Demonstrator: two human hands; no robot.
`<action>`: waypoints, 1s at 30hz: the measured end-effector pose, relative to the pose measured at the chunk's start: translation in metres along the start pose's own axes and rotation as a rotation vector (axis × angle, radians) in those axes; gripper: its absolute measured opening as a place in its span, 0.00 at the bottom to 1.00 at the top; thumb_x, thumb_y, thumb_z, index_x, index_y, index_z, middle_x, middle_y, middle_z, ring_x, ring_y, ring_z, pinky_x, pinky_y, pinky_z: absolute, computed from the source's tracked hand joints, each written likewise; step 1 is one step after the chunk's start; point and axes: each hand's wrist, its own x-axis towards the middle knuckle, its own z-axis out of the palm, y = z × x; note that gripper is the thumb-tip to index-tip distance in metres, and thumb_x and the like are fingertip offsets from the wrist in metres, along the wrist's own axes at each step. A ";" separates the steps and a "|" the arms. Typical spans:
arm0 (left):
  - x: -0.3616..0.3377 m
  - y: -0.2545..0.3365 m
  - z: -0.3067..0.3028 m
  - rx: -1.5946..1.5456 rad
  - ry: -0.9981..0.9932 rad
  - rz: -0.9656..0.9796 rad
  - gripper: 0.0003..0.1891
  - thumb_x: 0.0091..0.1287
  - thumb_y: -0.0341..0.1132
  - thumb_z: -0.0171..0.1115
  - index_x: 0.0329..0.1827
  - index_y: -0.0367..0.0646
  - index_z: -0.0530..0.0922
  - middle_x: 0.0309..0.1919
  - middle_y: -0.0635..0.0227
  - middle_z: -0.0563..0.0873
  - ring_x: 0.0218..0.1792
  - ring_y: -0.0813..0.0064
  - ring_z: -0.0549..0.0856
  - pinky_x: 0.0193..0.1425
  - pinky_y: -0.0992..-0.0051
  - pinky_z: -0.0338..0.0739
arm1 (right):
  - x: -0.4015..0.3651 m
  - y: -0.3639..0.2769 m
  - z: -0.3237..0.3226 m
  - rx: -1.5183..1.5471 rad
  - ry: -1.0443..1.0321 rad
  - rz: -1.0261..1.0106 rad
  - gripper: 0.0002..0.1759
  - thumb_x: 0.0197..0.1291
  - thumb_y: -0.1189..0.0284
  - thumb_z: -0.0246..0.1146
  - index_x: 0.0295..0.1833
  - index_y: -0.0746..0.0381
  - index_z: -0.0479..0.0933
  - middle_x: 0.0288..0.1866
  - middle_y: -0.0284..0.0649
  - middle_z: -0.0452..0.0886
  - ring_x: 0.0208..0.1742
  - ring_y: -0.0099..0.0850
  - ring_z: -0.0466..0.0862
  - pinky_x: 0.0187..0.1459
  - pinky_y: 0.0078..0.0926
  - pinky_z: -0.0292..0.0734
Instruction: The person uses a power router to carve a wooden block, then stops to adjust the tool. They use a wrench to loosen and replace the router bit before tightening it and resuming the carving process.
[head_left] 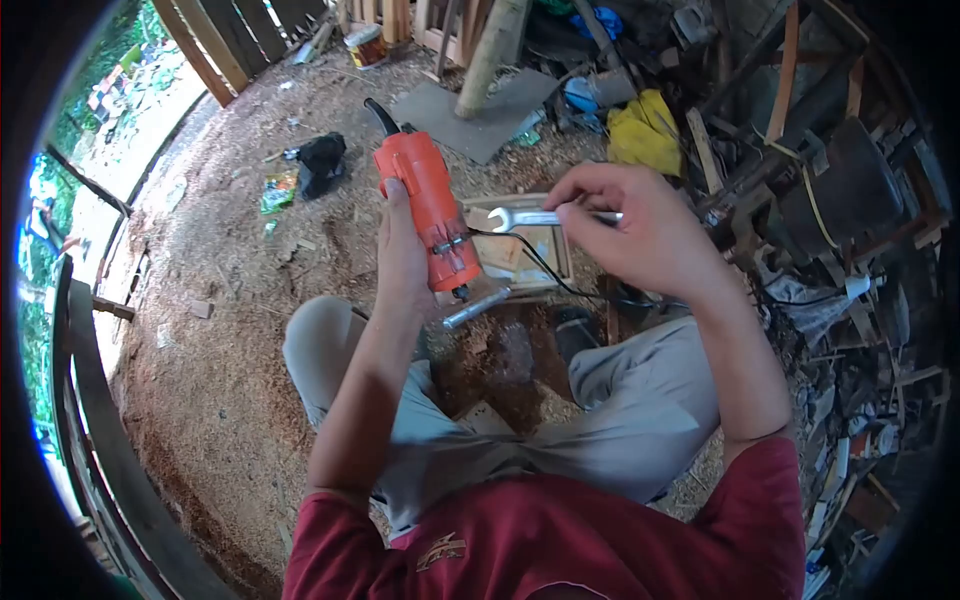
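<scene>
While left hand point(402, 250) holds router point(430, 205), right hand point(635, 225) grips wrench point(532, 217).

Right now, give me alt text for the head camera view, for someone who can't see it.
A person's left hand holds an orange cylindrical power tool, while their right hand holds a silver open-ended metal wrench beside it. Below is brown ground strewn with wood debris; a crumpled yellow cloth lies beyond.
</scene>
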 end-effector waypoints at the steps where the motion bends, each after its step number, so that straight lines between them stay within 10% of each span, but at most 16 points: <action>1: 0.004 -0.008 -0.003 0.022 -0.014 -0.021 0.34 0.82 0.66 0.45 0.61 0.39 0.77 0.40 0.62 0.88 0.36 0.72 0.90 0.43 0.69 0.88 | -0.002 0.001 0.004 -0.043 -0.001 0.005 0.12 0.65 0.64 0.67 0.46 0.60 0.87 0.37 0.46 0.89 0.40 0.41 0.90 0.43 0.40 0.82; 30: 0.014 -0.017 -0.005 0.066 -0.176 -0.130 0.34 0.80 0.63 0.56 0.63 0.35 0.79 0.45 0.66 0.88 0.42 0.78 0.89 0.48 0.74 0.86 | 0.021 -0.024 0.035 -0.371 -0.087 0.072 0.09 0.57 0.70 0.65 0.34 0.64 0.86 0.31 0.51 0.87 0.37 0.51 0.89 0.43 0.48 0.84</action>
